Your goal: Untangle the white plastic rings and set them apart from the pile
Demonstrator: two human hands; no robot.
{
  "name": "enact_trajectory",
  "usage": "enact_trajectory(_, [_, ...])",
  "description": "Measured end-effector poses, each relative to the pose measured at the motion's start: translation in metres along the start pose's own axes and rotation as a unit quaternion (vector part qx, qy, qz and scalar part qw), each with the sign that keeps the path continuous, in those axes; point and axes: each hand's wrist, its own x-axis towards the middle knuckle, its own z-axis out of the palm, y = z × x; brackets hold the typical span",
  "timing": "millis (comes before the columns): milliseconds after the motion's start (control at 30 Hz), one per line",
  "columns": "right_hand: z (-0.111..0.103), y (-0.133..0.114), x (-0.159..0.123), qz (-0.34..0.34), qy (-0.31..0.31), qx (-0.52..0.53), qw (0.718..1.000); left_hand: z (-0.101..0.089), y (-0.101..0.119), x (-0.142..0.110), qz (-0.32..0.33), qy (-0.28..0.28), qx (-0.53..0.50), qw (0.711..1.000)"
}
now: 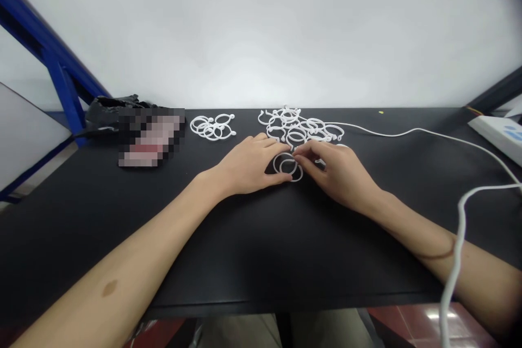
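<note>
Both of my hands meet at the middle of a black table. My left hand and my right hand each pinch the edge of a pair of white plastic rings lying between them on the table. Just beyond my fingers lies a loose pile of several white open rings. A smaller cluster of white rings sits further left, apart from my hands.
A white cable runs from the ring pile to the right and loops down over my right forearm. A white power strip sits at the right edge. A black bundle and a blurred object lie at back left, by a blue frame.
</note>
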Motion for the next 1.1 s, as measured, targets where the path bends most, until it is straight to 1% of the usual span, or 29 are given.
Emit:
enact_trajectory(167, [0.002, 0.000, 0.000, 0.002, 0.009, -0.001, 1.000, 0.006, 0.007, 0.003, -0.014, -0.008, -0.031, 0.999])
enact_trajectory(300, [0.001, 0.001, 0.000, -0.006, 0.014, 0.000, 1.000, 0.010, 0.011, 0.004, -0.037, 0.003, -0.039, 0.999])
enact_trajectory(433, [-0.002, 0.004, 0.000, -0.013, 0.036, -0.013, 0.999, 0.012, 0.007, 0.003, -0.032, 0.022, -0.066, 0.997])
enact_trajectory(567, [-0.005, 0.005, 0.001, -0.014, 0.058, -0.040, 0.997, 0.012, 0.003, 0.002, -0.039, 0.047, -0.120, 0.991])
enact_trajectory(667, [-0.005, 0.004, 0.001, -0.006, 0.059, -0.047, 0.997, 0.009, 0.003, 0.001, -0.054, 0.045, -0.156, 0.985])
enact_trajectory(733, [-0.004, 0.003, 0.001, 0.000, 0.054, -0.044, 0.998, 0.008, 0.005, 0.001, -0.068, 0.041, -0.161, 0.984])
enact_trajectory(867, [-0.002, 0.004, 0.001, 0.012, 0.045, -0.038, 0.998, 0.009, 0.010, 0.001, -0.088, 0.052, -0.134, 0.986])
enact_trajectory(1000, [-0.001, 0.004, 0.001, 0.023, 0.037, -0.035, 0.998, 0.013, 0.018, 0.003, -0.121, 0.110, -0.065, 0.984])
enact_trajectory(1100, [-0.001, 0.001, 0.001, 0.028, 0.032, -0.033, 0.999, 0.011, 0.022, 0.004, -0.090, 0.125, -0.004, 0.988])
